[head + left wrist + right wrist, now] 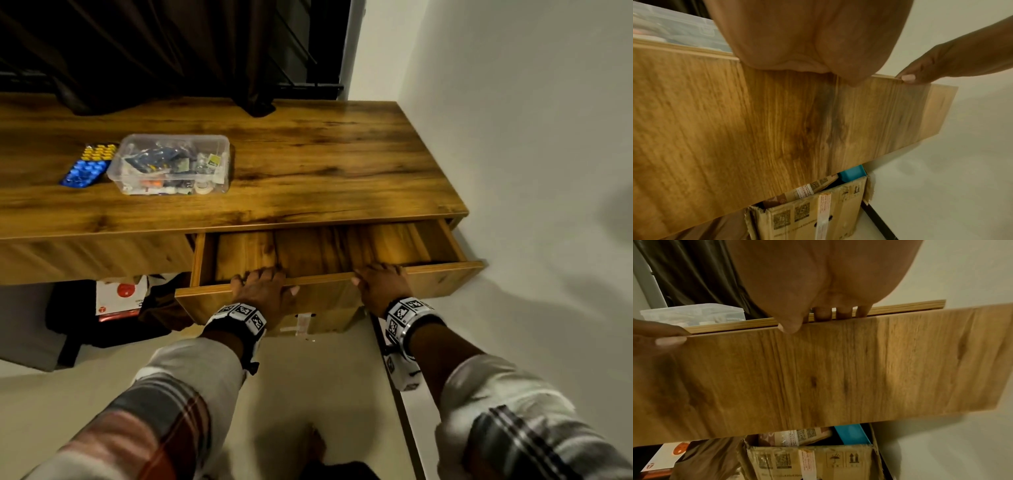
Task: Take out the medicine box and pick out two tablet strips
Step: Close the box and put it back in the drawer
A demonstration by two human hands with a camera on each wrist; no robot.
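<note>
My hands, left hand (pixel 262 291) and right hand (pixel 382 282), grip the open drawer (pixel 442 279) front. The clear medicine box (pixel 173 164), full of packets, sits on the table (pixel 325 164) beside two tablet strips (pixel 89 166).

Wooden desk (pixel 308 164): medicine box (pixel 173 164), two strips (pixel 90 164)

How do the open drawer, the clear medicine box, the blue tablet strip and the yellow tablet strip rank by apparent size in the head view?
1. open drawer
2. clear medicine box
3. blue tablet strip and yellow tablet strip: too alike to rank.
</note>
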